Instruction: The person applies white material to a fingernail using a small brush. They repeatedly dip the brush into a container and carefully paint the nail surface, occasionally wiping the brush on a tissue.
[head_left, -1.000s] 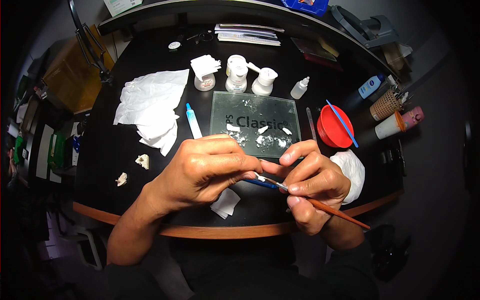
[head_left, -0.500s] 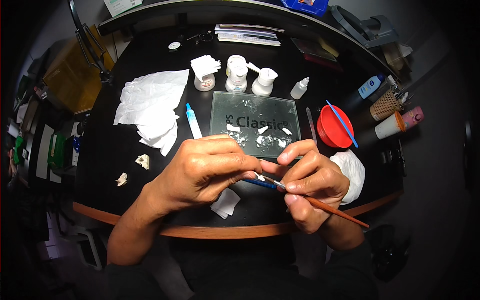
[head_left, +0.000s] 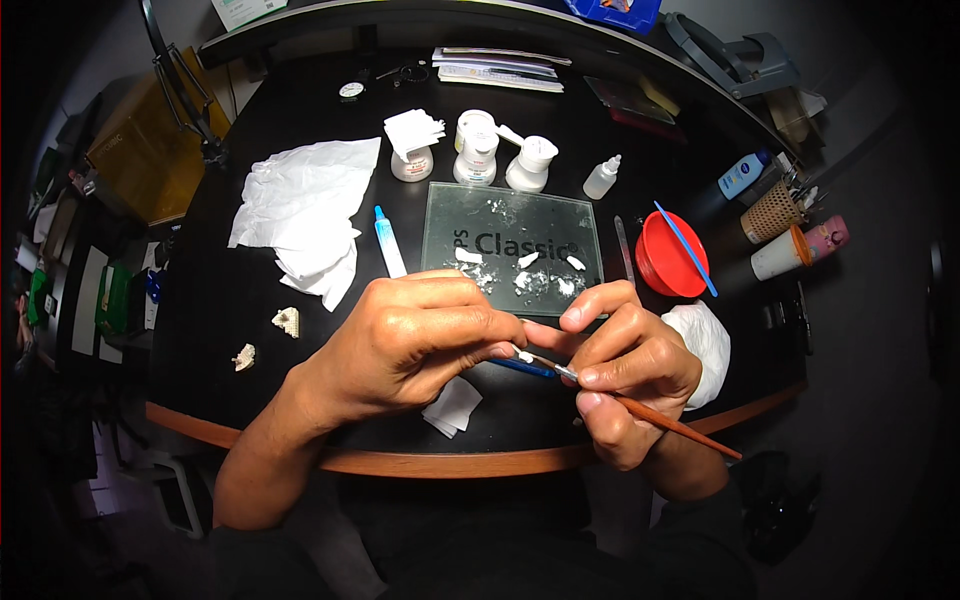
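My left hand (head_left: 420,340) is closed in a pinch on a small white tooth-shaped piece (head_left: 525,356), mostly hidden behind the fingertips. My right hand (head_left: 640,370) grips a brush (head_left: 682,428) with a reddish-brown wooden handle and a metal ferrule. The brush points left, its tip close to the white piece; I cannot tell whether they touch. Beyond my hands lies a glass slab (head_left: 545,208) bearing small white lumps (head_left: 529,260) and smeared powder. Under my fingers a blue object (head_left: 523,367) is partly hidden.
Behind the slab stand white jars (head_left: 474,168) and a dropper bottle (head_left: 602,178). A red bowl (head_left: 668,262) with a blue stick (head_left: 683,248) across it is at right, near a crumpled white tissue (head_left: 706,350). White paper (head_left: 305,200), a blue-white tube (head_left: 389,243) and two cast pieces (head_left: 286,321) lie left.
My right hand and the brush have shifted slightly to the right and toward me, away from the white piece. My left hand keeps nearly the same place and grip.
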